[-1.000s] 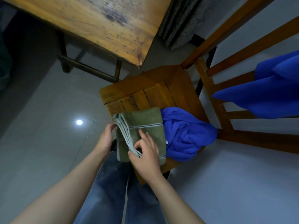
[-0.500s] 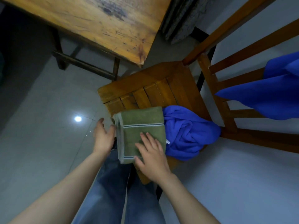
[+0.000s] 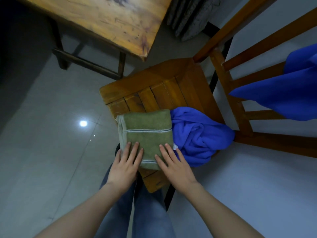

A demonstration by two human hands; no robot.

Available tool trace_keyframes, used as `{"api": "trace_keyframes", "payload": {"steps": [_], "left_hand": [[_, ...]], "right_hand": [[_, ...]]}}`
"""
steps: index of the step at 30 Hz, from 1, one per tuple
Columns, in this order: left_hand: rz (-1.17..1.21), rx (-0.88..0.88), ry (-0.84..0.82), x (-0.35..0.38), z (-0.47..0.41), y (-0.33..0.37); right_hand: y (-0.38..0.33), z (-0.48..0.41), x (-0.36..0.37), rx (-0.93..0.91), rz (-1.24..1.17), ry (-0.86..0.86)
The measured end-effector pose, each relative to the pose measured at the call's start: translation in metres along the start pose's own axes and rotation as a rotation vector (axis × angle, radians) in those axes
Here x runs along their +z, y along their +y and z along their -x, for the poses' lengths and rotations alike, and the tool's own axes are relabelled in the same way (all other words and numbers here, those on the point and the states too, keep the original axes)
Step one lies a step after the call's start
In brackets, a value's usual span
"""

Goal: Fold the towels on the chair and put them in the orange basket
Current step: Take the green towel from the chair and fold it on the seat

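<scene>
Hands: left hand (image 3: 126, 166) and right hand (image 3: 173, 166) lay flat, fingers spread, pressing the near edge of the folded green towel (image 3: 148, 129) on the chair (image 3: 154, 90) seat. It looked soft, light and prone to unfolding, so probably best gripped under its stacked edges. The crumpled blue towel (image 3: 197, 134) touched its right side.

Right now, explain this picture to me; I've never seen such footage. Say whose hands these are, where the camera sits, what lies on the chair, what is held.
No machine: a person wears one camera on the head, looking down at their own arms. The left hand and right hand press flat, fingers straight, on a folded green towel on the chair seat. Nothing is gripped. A crumpled blue towel lies beside it on the seat; another blue cloth hangs over the chair back. A wooden table stands beyond. No orange basket shows.
</scene>
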State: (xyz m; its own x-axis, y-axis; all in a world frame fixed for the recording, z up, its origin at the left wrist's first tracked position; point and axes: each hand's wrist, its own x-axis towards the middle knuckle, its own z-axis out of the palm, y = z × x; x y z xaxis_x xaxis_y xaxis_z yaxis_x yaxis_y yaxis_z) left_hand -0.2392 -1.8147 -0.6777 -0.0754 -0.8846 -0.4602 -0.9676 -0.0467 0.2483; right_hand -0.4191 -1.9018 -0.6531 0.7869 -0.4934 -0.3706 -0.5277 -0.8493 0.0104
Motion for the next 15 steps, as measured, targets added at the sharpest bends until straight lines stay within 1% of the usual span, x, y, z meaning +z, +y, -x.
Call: {"api": "trace_keyframes", "payload": {"steps": [4,6,9,12,15], "left_hand": [[-0.012,0.025,0.132,0.019,-0.005,-0.002],[-0.047,0.036,0.138,0.022,-0.007,-0.007],[-0.087,0.068,0.205,0.024,-0.006,-0.01],[-0.076,0.119,0.213,0.022,-0.006,-0.01],[-0.047,0.183,0.142,0.004,-0.006,-0.018]], "right_hand": [[-0.004,-0.006,0.021,0.004,0.018,0.12],[-0.007,-0.005,0.029,0.024,0.046,0.162],[-0.011,-0.003,0.035,0.023,0.066,0.215],[-0.011,-0.002,0.034,0.043,0.077,0.249],[-0.014,-0.001,0.029,0.069,0.078,0.291]]}}
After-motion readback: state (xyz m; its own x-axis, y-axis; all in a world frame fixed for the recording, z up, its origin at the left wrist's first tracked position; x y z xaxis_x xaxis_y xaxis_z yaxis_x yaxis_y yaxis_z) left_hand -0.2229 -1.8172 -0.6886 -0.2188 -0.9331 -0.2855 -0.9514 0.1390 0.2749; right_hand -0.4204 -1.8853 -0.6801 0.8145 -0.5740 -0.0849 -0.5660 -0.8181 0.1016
